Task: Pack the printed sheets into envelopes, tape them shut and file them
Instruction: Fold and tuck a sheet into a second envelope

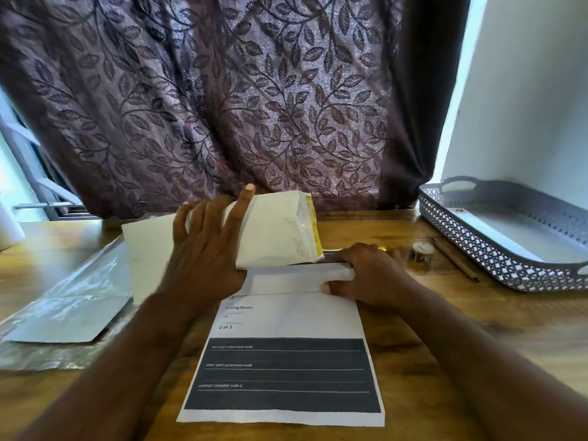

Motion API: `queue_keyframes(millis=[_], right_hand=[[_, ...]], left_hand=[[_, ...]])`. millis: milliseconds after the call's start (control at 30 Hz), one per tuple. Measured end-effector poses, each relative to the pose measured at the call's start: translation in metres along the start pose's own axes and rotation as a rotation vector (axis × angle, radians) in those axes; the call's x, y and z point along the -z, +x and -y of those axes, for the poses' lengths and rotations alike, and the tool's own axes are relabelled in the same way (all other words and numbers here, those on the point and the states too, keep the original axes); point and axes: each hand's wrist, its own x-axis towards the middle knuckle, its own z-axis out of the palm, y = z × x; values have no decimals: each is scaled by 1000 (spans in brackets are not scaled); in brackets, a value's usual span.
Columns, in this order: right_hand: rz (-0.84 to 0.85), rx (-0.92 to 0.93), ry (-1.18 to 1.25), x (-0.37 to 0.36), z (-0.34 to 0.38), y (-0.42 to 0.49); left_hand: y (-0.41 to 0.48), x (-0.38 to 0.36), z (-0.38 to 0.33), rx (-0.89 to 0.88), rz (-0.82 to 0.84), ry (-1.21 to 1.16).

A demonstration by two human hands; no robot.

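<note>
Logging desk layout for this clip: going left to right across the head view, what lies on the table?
Clear plastic sleeve, left hand gripping a white envelope, right hand, small tape roll, thin brown pencil, grey perforated plastic tray.

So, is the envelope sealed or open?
Open: the envelope in the left hand shows its flap unfolded, with the yellow strip exposed.

On the counter (pixel 429 329), the printed sheet (pixel 286 345) lies nearest, a folded sheet (pixel 296 278) just behind it, and the envelope (pixel 276 230) behind that. Plastic sleeves (pixel 63 313) lie left. The tape roll (pixel 421 253), pencil (pixel 455 261) and tray (pixel 496 265) lie right.
</note>
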Motion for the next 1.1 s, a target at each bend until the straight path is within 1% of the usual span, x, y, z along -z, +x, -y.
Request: queue_keyframes(millis=[67, 233, 333, 467, 600, 667, 733, 800, 867, 1000, 1033, 1100], right_hand=[[41, 7, -42, -1, 2, 3], [155, -29, 33, 1, -8, 12], [172, -36, 56, 1, -7, 13], [195, -97, 102, 4, -8, 12], [178, -106, 152, 10, -8, 6], [117, -78, 234, 10, -8, 3], [36, -58, 372, 8, -10, 3], [-71, -58, 485, 7, -15, 4], [-201, -97, 599, 12, -22, 4], [-450, -215, 1089, 30, -36, -4], [-543, -218, 1169, 34, -39, -6], [-732, -215, 1253, 41, -44, -12]], left_hand=[[-3, 0, 1, 7, 10, 1], [-2, -4, 1, 8, 46, -17], [-3, -6, 4, 14, 50, -32], [-3, -9, 4, 35, 71, -30], [-4, -10, 2, 48, 77, -26], [-4, -10, 2, 48, 75, -26], [-4, -11, 3, 51, 67, -16], [-4, -11, 6, 68, 46, -12], [-4, -11, 9, 89, 23, -19], [-5, -11, 13, 114, 12, -25], [-4, -11, 13, 116, 8, -26], [-3, -11, 13, 119, 0, -41]])
